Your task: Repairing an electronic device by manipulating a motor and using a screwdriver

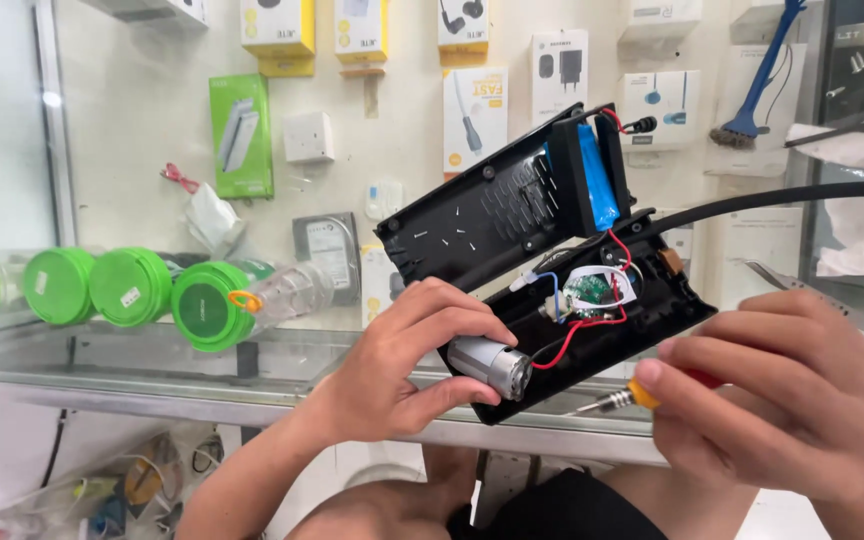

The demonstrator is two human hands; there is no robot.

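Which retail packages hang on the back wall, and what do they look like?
Green box: upper left, tall, pictures a white device.
Yellow-and-white boxes: top row, small.
White cable box: centre, orange band.
White charger box: right of it, pictures black chargers.
White earphone box: further right, blue earphones.

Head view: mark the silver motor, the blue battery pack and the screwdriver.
silver motor (490, 366), head view, on its cylindrical metal body.
blue battery pack (597, 172), head view, on its blue wrap in the upper shell.
screwdriver (614, 401), head view, on the metal shaft beside the orange collar.
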